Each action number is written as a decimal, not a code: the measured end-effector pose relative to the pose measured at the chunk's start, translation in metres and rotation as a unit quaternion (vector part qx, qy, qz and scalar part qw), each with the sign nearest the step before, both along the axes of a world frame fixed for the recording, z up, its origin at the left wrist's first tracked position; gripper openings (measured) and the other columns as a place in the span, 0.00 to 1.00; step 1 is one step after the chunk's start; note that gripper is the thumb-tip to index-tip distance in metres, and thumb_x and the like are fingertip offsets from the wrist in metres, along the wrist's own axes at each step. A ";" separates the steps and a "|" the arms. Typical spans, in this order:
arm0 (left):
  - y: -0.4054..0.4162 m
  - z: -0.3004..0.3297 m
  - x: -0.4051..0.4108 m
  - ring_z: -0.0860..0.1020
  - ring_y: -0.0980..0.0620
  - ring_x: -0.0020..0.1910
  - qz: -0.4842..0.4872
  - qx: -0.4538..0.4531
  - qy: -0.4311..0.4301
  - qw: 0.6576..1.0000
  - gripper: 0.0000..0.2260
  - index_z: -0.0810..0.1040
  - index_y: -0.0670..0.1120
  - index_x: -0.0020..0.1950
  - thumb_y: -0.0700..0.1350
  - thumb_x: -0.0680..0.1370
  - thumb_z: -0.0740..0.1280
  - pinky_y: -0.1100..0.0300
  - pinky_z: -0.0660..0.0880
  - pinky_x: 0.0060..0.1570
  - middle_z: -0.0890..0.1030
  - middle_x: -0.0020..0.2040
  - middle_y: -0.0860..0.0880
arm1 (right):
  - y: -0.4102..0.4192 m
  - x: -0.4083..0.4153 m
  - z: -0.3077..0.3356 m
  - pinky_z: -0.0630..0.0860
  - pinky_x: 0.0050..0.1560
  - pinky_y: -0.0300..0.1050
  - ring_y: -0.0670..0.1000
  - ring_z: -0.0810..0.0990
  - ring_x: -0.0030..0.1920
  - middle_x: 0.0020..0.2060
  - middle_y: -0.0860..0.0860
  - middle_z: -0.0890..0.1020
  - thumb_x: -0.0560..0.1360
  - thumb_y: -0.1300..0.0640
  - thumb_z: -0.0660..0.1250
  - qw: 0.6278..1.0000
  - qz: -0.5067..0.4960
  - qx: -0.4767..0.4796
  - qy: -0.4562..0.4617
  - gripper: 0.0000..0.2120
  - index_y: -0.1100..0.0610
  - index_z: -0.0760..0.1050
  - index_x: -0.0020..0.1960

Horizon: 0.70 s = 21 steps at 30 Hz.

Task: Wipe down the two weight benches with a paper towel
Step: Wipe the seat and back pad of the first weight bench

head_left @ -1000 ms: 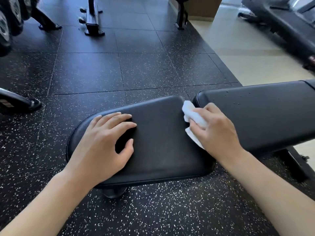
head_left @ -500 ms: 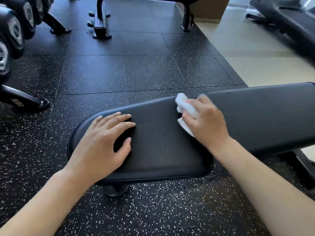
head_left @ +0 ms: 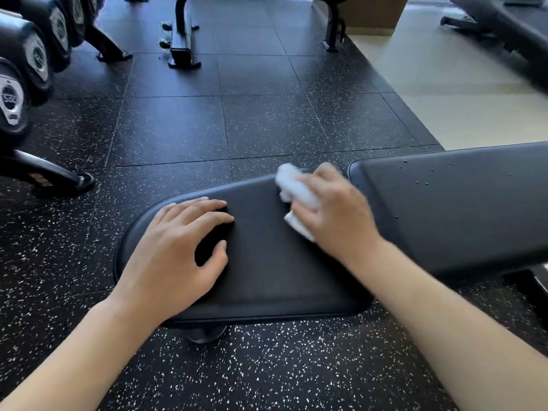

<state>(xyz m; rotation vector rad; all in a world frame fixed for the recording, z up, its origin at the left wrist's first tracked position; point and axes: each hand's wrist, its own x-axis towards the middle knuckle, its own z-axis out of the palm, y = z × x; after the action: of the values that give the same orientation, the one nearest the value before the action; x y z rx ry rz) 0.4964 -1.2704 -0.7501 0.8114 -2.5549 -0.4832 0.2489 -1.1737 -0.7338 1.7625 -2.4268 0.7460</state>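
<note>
Both hands on black bench seat pad [head_left: 267,262].
Left hand [head_left: 178,250] flat, fingers spread, holding nothing. Right hand [head_left: 335,215], blurred, grips crumpled white paper towel [head_left: 292,188] against pad's far edge, beside droplet-speckled back pad [head_left: 450,209].

Right hand [head_left: 332,212]: motion-blurred; finger outlines smeared.
Paper towel [head_left: 296,197]: blurred and partly covered by the right hand; its folds cannot be made out.
Back pad [head_left: 450,209]: cut off by the right edge.
Seat pad [head_left: 272,262]: near left corner hidden under the left hand [head_left: 175,256]; its support mostly hidden beneath.
Dumbbells [head_left: 32,54]: cut off at left edge; end markings too small to read.
Far bench [head_left: 184,34]: top cut off by the upper edge.
</note>
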 end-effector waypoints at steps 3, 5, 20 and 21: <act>0.000 0.000 0.001 0.76 0.49 0.71 0.003 0.003 0.007 1.000 0.16 0.84 0.48 0.64 0.47 0.76 0.68 0.47 0.67 0.75 0.80 0.69 0.54 | -0.010 -0.022 0.000 0.74 0.50 0.50 0.56 0.79 0.50 0.50 0.50 0.74 0.79 0.49 0.68 0.996 -0.083 -0.006 -0.021 0.11 0.49 0.82 0.59; 0.000 -0.002 0.001 0.76 0.50 0.71 0.006 0.001 0.015 1.000 0.16 0.84 0.49 0.64 0.46 0.76 0.68 0.49 0.67 0.76 0.80 0.69 0.55 | -0.010 -0.002 0.002 0.75 0.52 0.52 0.57 0.79 0.51 0.52 0.52 0.75 0.77 0.49 0.70 0.998 -0.060 0.010 0.005 0.14 0.50 0.81 0.61; -0.007 -0.002 0.020 0.75 0.53 0.71 0.013 0.039 0.031 0.999 0.14 0.84 0.49 0.62 0.39 0.77 0.72 0.61 0.64 0.76 0.80 0.69 0.55 | -0.028 0.005 0.004 0.76 0.49 0.49 0.55 0.79 0.50 0.49 0.50 0.75 0.75 0.47 0.68 0.998 -0.061 0.013 0.016 0.12 0.48 0.81 0.57; -0.008 -0.003 0.023 0.74 0.53 0.73 0.003 0.037 0.029 0.999 0.14 0.84 0.49 0.63 0.41 0.79 0.71 0.58 0.65 0.77 0.79 0.70 0.56 | -0.028 0.017 0.005 0.75 0.50 0.49 0.56 0.79 0.50 0.50 0.50 0.75 0.75 0.48 0.69 0.999 -0.049 0.014 0.018 0.13 0.49 0.81 0.58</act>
<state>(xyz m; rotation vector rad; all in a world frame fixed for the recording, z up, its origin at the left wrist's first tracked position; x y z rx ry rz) 0.5194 -1.2785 -0.7529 0.8178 -2.4929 -0.5950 0.2664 -1.2017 -0.7291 1.6382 -2.4903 0.6680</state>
